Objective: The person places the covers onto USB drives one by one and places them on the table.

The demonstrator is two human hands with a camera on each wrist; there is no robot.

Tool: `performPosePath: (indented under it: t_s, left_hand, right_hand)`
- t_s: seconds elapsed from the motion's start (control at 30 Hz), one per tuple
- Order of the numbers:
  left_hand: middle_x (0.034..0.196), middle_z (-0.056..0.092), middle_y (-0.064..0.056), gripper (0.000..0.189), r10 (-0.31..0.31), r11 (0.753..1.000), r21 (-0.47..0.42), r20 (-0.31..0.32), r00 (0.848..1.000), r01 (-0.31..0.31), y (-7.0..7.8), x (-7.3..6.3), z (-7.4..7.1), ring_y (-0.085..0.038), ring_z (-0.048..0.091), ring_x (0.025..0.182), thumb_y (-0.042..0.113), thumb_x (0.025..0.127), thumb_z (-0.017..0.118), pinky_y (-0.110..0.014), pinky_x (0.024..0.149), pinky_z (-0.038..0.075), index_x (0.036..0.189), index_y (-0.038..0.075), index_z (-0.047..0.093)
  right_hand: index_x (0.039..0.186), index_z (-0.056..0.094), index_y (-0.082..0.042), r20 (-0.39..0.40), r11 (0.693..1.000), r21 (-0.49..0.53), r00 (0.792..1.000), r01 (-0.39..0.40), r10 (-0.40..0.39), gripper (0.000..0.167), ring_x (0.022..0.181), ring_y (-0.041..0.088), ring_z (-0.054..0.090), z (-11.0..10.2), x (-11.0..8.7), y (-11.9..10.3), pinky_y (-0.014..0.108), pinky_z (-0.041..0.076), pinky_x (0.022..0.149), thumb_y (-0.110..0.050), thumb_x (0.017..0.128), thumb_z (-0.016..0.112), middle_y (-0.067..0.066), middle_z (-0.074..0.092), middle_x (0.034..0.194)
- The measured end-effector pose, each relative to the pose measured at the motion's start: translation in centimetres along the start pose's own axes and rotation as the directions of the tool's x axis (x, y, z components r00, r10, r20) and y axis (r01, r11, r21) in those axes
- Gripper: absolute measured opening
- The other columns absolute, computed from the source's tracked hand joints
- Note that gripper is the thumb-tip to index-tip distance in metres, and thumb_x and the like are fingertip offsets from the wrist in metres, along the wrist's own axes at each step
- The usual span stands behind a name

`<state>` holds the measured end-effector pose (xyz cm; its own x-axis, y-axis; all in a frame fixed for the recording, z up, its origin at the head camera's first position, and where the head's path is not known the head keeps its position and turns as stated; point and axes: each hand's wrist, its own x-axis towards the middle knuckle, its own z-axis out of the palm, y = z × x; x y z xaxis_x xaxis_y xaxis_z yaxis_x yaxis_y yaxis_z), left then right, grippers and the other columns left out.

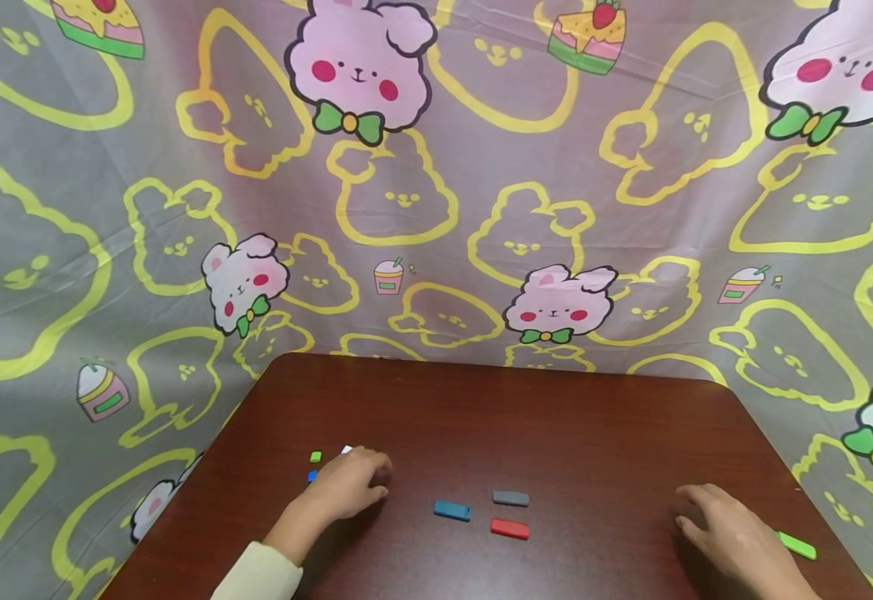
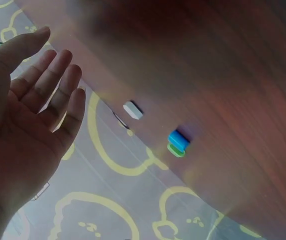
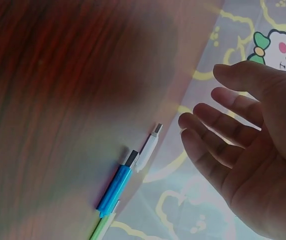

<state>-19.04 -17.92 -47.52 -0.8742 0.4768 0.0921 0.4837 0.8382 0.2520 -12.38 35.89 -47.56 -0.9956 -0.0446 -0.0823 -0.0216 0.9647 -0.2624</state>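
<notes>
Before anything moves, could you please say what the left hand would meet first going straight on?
In the head view, the left hand seems to have a free way over the table; the cloth behind would probably come first, though depth is unclear.

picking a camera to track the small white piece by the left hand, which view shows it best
The left wrist view: the small white piece lies whole and unobstructed on the table. In the head view the left hand hides part of it, leaving only a bit showing; the right wrist view doesn't show it.
</notes>
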Motion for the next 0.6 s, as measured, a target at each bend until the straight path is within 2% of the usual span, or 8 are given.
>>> performPosePath:
  t_s: [0.13,0.3,0.6]
  left_hand:
    - [0.103,0.07,0.001,0.026,0.0,1.0,0.015,-0.009,1.0,0.0,-0.6,-0.1,-0.3,-0.022,0.064,0.102,0.021,0.085,0.081,-0.042,0.082,0.053,0.108,0.015,0.071]
    - [0.11,0.071,-0.002,0.033,-0.015,0.999,0.029,-0.036,0.999,0.016,-1.6,0.0,-0.8,-0.026,0.064,0.107,0.019,0.083,0.082,-0.045,0.088,0.053,0.112,0.012,0.071]
    - [0.115,0.069,-0.004,0.034,-0.099,0.995,-0.009,-0.016,0.995,0.099,-3.6,0.3,-1.3,-0.028,0.062,0.112,0.015,0.083,0.082,-0.046,0.095,0.051,0.115,0.01,0.071]
  right_hand:
    - [0.117,0.064,0.003,-0.029,0.999,0.003,0.999,0.042,-0.042,0.041,0.107,0.046,0.061,0.0,0.0,0.5,0.057,0.051,0.083,-0.02,0.086,0.078,0.022,0.065,0.112]
    - [0.117,0.063,0.006,-0.082,0.996,-0.005,0.993,0.089,-0.089,0.043,0.105,0.047,0.061,-0.1,0.1,1.3,0.058,0.051,0.083,-0.017,0.084,0.079,0.024,0.064,0.11]
    - [0.117,0.062,0.007,-0.091,0.997,-0.001,0.993,0.081,-0.081,0.045,0.104,0.048,0.061,-0.5,0.4,2.5,0.058,0.051,0.082,-0.016,0.084,0.08,0.026,0.062,0.11]
